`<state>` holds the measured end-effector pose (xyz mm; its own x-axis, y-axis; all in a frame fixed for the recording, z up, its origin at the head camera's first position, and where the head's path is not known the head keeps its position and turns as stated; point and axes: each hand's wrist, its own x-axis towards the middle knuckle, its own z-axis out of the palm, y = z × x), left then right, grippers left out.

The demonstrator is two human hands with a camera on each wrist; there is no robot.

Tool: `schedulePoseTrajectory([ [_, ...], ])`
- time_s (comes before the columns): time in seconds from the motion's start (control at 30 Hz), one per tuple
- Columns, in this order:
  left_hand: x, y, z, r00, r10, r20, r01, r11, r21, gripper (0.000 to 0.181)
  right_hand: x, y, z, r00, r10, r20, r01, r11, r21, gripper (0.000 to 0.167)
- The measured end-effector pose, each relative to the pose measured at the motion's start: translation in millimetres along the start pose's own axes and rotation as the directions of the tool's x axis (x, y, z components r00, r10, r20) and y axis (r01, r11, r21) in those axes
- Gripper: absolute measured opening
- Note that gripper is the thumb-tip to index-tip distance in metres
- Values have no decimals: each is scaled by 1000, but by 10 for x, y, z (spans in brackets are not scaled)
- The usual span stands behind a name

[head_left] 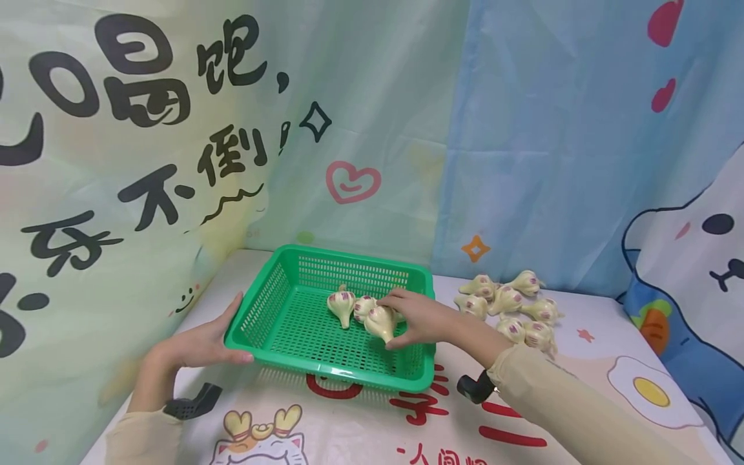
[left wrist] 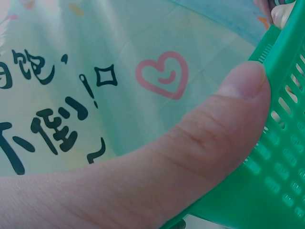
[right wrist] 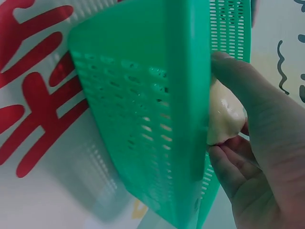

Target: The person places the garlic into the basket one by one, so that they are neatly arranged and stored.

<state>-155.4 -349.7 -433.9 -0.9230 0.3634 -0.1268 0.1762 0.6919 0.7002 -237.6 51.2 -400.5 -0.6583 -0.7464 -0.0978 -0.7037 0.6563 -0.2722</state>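
In the head view, a green plastic basket with slotted walls stands on the table. My left hand holds its near left corner, thumb by the front rim and fingers along the left side. The left wrist view shows the thumb against the rim; the other fingers are hidden there. Inside the basket, my right hand grips a garlic bulb between thumb and fingers. Two more garlic bulbs, one at the left and one in the middle, lie beside it. The right wrist view shows the gripped bulb partly behind the rim.
Several garlic bulbs lie in a group on the table, right of the basket. A printed cloth hangs behind the table and along its left side. Printed drawings and red lettering cover the tabletop.
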Motion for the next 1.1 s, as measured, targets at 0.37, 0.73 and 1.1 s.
schedulePoseTrajectory([
  [0.37,28,-18,8,1000,-5,-3,5,1000,-11,122,222,-55,-35,999,-32,35,33,999,-33,76],
  [0.73,26,-21,8,1000,-18,-1,18,1000,-11,123,475,-123,-130,998,-55,27,58,994,-94,76],
  [1.1,17,-31,3,1000,-10,-4,10,1000,-16,123,681,-165,-106,997,-28,-73,25,999,-31,76],
])
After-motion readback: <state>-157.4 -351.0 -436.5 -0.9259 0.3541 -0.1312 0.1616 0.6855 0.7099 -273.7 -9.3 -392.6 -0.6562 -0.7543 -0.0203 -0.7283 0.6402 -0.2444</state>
